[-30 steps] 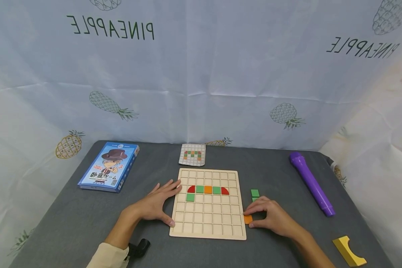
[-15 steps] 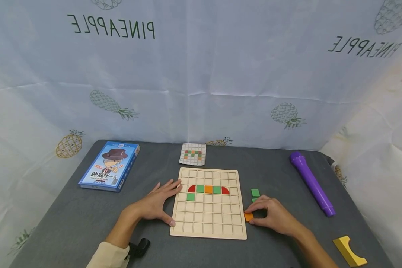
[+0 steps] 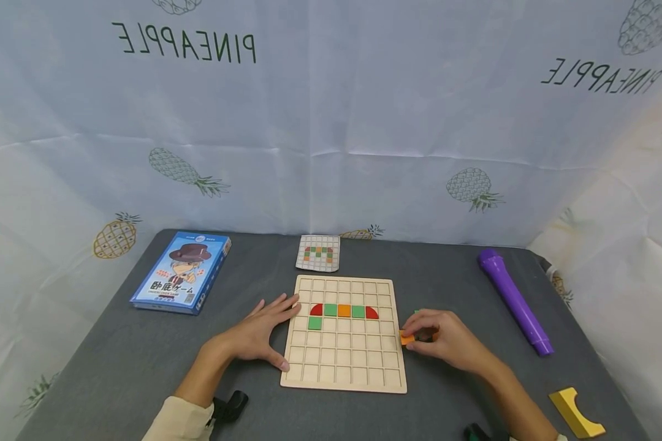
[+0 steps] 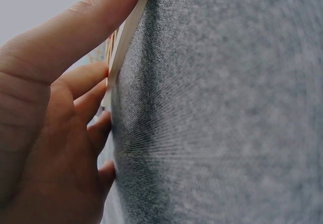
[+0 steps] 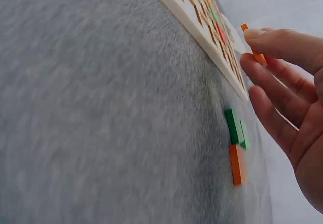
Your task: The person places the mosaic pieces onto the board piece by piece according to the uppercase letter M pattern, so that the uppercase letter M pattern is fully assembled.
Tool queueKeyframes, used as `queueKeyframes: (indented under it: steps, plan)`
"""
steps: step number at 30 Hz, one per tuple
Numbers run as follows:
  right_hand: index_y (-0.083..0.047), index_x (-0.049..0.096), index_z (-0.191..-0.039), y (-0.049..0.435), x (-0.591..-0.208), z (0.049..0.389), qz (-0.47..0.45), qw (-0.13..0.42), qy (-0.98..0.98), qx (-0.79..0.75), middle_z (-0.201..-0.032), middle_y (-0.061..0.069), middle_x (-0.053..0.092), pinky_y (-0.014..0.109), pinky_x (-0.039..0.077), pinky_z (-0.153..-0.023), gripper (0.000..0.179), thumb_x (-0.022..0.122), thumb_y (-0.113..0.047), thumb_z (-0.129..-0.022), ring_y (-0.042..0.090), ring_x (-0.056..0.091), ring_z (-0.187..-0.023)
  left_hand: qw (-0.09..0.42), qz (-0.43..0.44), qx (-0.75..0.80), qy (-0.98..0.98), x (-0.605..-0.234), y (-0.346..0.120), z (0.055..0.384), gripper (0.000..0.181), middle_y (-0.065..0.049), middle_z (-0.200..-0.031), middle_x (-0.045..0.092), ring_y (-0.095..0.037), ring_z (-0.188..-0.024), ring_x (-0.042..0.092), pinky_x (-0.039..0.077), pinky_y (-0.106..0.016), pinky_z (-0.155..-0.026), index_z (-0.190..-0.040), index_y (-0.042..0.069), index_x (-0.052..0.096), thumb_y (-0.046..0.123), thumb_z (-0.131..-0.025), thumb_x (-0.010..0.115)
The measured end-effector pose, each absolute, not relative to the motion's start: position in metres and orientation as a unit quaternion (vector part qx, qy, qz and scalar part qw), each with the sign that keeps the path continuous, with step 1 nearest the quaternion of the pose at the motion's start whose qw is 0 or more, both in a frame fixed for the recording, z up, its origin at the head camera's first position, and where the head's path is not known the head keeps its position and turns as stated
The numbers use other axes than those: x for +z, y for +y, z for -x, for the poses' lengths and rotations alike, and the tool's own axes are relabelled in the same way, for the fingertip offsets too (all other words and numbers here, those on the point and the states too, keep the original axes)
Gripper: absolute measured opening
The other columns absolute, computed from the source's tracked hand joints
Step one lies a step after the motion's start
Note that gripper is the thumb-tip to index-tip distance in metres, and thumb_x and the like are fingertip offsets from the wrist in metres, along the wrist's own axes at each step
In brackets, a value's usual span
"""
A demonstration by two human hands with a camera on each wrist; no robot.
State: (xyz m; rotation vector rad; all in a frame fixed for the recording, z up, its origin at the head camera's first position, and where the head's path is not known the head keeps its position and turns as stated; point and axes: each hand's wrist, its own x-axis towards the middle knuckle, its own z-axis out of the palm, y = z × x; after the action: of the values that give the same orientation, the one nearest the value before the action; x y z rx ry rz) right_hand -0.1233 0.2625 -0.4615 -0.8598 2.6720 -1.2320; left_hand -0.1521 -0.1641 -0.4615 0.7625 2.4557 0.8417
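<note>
The left hand (image 3: 256,335) lies flat with fingers spread, steadying the wooden board (image 3: 344,361), while the right hand (image 3: 447,346) pinches an orange tile (image 3: 406,337) just beside its edge.

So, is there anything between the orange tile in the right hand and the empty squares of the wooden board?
Nothing visible. The right hand pinches the orange tile at the board's right edge; the nearest squares are empty.

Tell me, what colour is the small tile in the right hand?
Orange tile, clearest in the head view.
</note>
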Motion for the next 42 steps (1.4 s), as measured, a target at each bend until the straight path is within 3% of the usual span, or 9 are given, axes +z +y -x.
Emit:
queueKeyframes:
  steps: [10,18,25,34,42]
  plan:
    - [-0.017,0.08,-0.102,0.242,-0.466,0.134,0.28,0.049,0.857,-0.43,-0.109,0.003,0.074,0.022,0.059,-0.067,0.016,0.082,-0.013,-0.086,0.001,0.067,-0.086,0.213,-0.275,0.307,0.886,-0.463,-0.166,0.153,0.117,-0.01,-0.173,0.019,-0.041,-0.161,0.009,0.0,-0.073,-0.124,-0.161,0.008,0.031,0.044,-0.069,0.093]
    - [-0.021,0.081,-0.101,0.216,-0.47,0.142,0.284,0.042,0.855,-0.432,-0.111,0.003,0.075,0.021,0.056,-0.065,0.017,0.082,-0.012,-0.086,0.001,0.066,-0.087,0.215,-0.275,0.308,0.885,-0.464,-0.166,0.153,0.117,-0.01,-0.173,0.018,-0.041,-0.161,0.008,-0.001,-0.072,-0.125,-0.162,0.009,0.03,0.044,-0.069,0.093]
    - [-0.02,0.082,-0.102,0.195,-0.471,0.143,0.288,0.054,0.844,-0.449,-0.117,0.004,0.076,0.023,0.06,-0.07,0.016,0.08,-0.014,-0.087,0.012,0.071,-0.108,0.216,-0.273,0.31,0.885,-0.464,-0.165,0.152,0.117,-0.009,-0.173,0.018,-0.04,-0.161,0.008,-0.001,-0.071,-0.125,-0.162,0.009,0.03,0.043,-0.069,0.093]
    - [-0.017,0.083,-0.102,0.166,-0.474,0.146,0.294,0.071,0.836,-0.458,-0.118,0.004,0.076,0.022,0.059,-0.072,0.014,0.08,-0.016,-0.088,0.011,0.073,-0.102,0.217,-0.265,0.307,0.888,-0.462,-0.165,0.152,0.117,-0.008,-0.174,0.017,-0.039,-0.162,0.008,-0.001,-0.071,-0.125,-0.162,0.01,0.031,0.043,-0.069,0.093]
    - [-0.015,0.083,-0.103,0.143,-0.471,0.148,0.298,0.088,0.833,-0.458,-0.118,0.001,0.076,0.021,0.06,-0.085,0.016,0.081,-0.013,-0.087,0.021,0.071,-0.112,0.215,-0.264,0.302,0.89,-0.462,-0.163,0.152,0.116,-0.008,-0.173,0.018,-0.039,-0.162,0.009,0.0,-0.071,-0.126,-0.161,0.01,0.032,0.043,-0.069,0.093]
